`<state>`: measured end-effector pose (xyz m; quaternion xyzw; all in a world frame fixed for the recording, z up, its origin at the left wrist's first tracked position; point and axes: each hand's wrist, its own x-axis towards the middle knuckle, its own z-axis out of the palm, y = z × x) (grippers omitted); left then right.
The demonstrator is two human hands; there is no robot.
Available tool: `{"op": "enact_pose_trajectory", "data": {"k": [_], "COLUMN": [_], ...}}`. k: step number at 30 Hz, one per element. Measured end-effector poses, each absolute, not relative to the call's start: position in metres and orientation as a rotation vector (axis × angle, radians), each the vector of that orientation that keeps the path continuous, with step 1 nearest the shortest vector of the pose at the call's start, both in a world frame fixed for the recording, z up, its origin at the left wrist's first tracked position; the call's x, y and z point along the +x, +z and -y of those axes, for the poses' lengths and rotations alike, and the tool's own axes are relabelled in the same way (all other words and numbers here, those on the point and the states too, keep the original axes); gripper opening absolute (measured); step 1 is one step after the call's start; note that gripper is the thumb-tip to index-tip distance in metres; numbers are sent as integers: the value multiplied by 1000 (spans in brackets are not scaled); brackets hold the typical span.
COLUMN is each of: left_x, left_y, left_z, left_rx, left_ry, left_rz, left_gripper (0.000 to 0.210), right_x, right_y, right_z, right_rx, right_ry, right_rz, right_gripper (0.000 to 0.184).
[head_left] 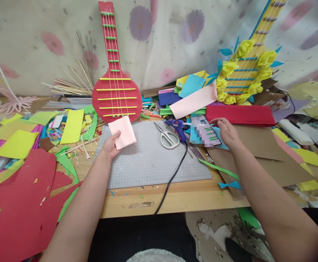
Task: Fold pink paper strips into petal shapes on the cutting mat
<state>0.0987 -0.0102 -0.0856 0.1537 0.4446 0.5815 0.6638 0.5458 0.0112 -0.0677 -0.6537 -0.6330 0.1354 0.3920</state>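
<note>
My left hand (111,145) is closed on a square of pale pink paper (126,132), thumb on top, held over the left part of the grey cutting mat (145,163). My right hand (228,134) hovers with fingers partly stretched beside a phone (209,133), in front of a folded red sheet (240,115); nothing shows in it. Between my hands lie white-handled scissors (169,139), partly opened, and a blue glue gun (178,128) with a black cord (172,178). Behind the pink paper leans a red paper lute (117,95) with yellow bars and strings.
A yellow paper lute (242,74) ringed with yellow flowers leans at the back right. Red paper scraps (25,193) cover the left side, with thin sticks (68,88) behind. Brown cardboard (270,156) lies under my right forearm. A pink strip (194,100) rests on coloured sheets.
</note>
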Motion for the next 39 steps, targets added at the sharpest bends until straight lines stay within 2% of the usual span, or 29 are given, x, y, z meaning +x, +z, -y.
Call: {"op": "enact_pose_trajectory", "data": {"k": [5,9,14,19,29,39], "left_x": [100,101,100,99,101,102], "left_y": [-84,-83,-85,-87,-82,-80], "left_z": [10,11,11,11,14,14], "left_rx": [352,352,364,395,368,376], "left_ry": [1313,1304,1301,1312,1295,1288], "left_rz": [-1012,-1024,-1010,-1002,-1039,-1065], "left_gripper": [25,26,26,28,28,29], "right_x": [547,540,535,535,538,543], "right_y": [-63,-52,-35,-41,-45,-55], "right_z": [-10,-5,4,-2,1,1], "right_rx": [-1636,-1669,-1937,-1742,-1822,-1783], "right_ry": [383,276,225,229,224,240], "right_rz": [1720,1933,1811,1955,1771,1884], "right_gripper": [29,32,45,41,34,39]}}
